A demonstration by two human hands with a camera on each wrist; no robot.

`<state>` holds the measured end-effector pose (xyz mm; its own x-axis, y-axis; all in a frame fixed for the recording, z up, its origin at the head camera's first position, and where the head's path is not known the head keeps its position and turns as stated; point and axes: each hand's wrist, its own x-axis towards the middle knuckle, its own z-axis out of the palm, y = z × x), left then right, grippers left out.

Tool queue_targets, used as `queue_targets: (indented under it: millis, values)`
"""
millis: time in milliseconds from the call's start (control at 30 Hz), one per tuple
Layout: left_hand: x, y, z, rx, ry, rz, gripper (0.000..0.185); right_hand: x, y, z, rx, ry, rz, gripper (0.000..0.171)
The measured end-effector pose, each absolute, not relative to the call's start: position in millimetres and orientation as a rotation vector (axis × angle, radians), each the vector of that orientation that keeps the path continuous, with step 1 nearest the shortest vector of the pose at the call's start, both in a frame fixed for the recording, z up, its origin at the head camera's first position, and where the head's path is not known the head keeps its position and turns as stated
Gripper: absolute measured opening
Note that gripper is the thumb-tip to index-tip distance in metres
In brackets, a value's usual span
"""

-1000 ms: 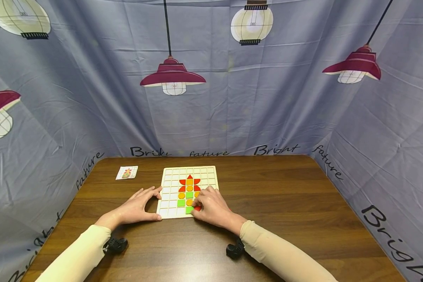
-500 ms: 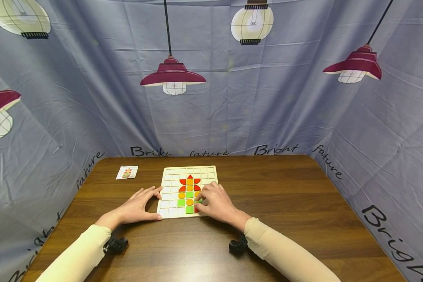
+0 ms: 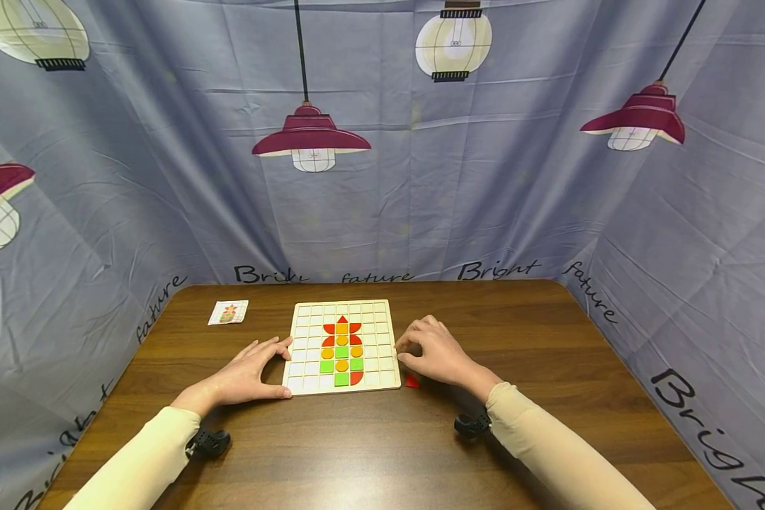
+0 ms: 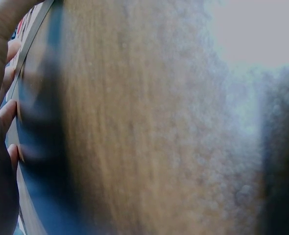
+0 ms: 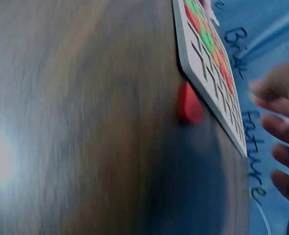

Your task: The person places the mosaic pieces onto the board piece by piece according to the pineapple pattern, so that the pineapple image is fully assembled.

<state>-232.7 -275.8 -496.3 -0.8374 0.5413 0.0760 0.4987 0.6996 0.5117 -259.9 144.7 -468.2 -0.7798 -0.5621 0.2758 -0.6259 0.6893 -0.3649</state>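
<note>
A cream grid board lies on the table, bearing a pattern of red, orange and green tiles. At the board's left edge my left hand rests with thumb and fingers spread apart, fingertips at the rim. My right hand hovers just off the board's right side, fingers loosely bent and holding nothing. Below its thumb, one loose red tile lies on the wood close to the board's right edge; the right wrist view shows this red tile too. At the pattern's bottom right sits a red quarter-round tile.
A small card printed with a similar coloured pattern lies at the table's back left. Brown wooden table extends around the board. A blue-grey curtain with printed lamps hangs behind the table and along its sides.
My right hand has left the pattern's lower right tiles and moved right, off the board. The tiles it covered and the loose red tile now show. My left hand stays put.
</note>
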Motion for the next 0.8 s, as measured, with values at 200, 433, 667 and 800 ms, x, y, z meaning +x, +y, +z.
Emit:
queue_targets:
  millis: [200,433,667,800]
  values:
    - [-233,-275,-496,0.861,2.823,0.816,0.06,-256,168,-471,1.133,-2.852,0.705,0.015]
    - [-232,-276,-496,0.839,2.82,0.818,0.06,-250,176,-477,1.231,-2.891,0.711,0.026]
    - [-232,-276,-495,0.837,2.813,0.824,0.06,-248,180,-485,1.186,-2.846,0.654,0.022]
    - [-232,-276,-495,0.837,2.808,0.824,0.06,-247,185,-488,1.095,-2.82,0.547,0.02]
